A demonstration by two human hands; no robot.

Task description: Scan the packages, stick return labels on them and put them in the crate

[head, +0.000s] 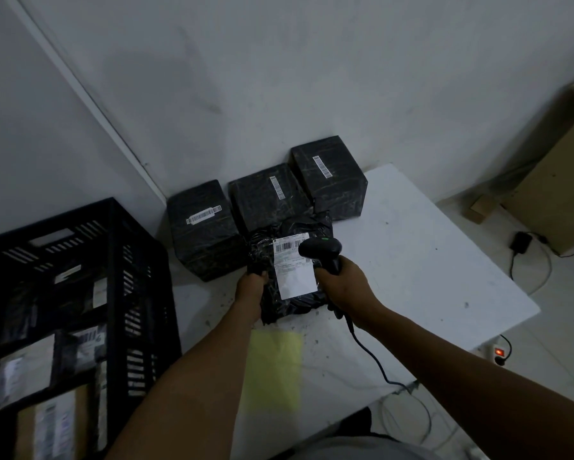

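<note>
Dim room, white table pushed against a pale wall. Near its middle a black plastic-wrapped package, white shipping label face up with a barcode along the top edge. Left hand gripping the package's left edge, fingers curled over the wrap, thumb not clearly visible. Right hand clenched round the handle of a black barcode scanner, head aimed down at the barcode end of the label, just above it — a small green light lit on top of the head. Scanner cable trailing from below the right hand toward the near table edge. Behind the package, along the wall, three black-wrapped boxes in a row: left box, middle box, right box, each with a narrow barcode sticker on top, the middle one touching the package's far end. On the table nearer the body, just beside the package, a pale yellow sheet lying flat. To the left of the table, a black slatted crate already holding several parcels with white labels — contents blurred, count unclear. On the floor to the right, a power strip with a red lit switch, and a black adapter with loose wires.
</note>
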